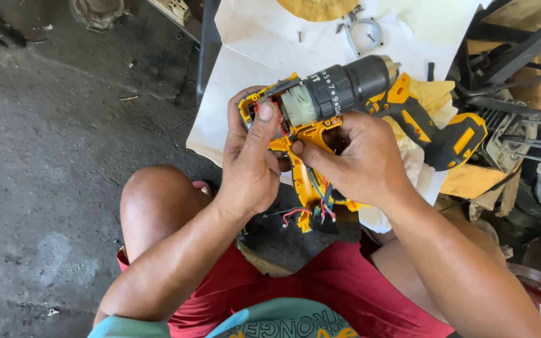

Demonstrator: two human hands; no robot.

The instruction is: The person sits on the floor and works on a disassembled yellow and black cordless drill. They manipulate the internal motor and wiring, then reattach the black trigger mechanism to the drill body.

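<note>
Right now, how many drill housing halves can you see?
2. One yellow half, motor and wires exposed, sits gripped between the left hand and right hand. The other yellow-and-black half lies on the cloth to the right. Nothing suggests more, though clutter could hide some.

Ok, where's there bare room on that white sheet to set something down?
The white sheet lies bare left of the opened drill, up to its left edge. It is crowded by the metal ring and screws, and under the yellow housing half at right.
</note>
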